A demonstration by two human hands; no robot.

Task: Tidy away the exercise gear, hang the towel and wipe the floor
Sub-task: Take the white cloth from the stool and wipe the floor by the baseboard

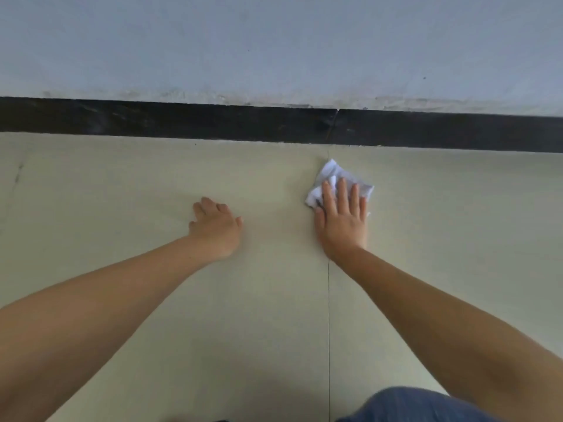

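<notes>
Denim on my knee (417,405) fills the bottom edge of the view, and from there both my bare forearms reach forward over the beige tiled floor (122,184) toward the black skirting board (152,118) and the pale wall (274,41) above it.

My right hand (342,222) lies flat on the crumpled white cloth (330,173), fingers (341,193) straight and spread, pressing it to the tile without curling round it. The cloth sticks out past my fingertips toward the skirting, just short of it, and sits right beside the thin grout line (329,315) that runs from me straight to the wall.

My left hand (216,228) is planted bare on the floor well to the left, its fingers bent a little at the knuckles and holding nothing; I judge it is propping me up.

So the cloth is under the right hand alone, and the unwiped stretch I can reach lies left across the grout line, or back toward my knee. No exercise gear or towel shows here, so I take this to be the wiping step.
</notes>
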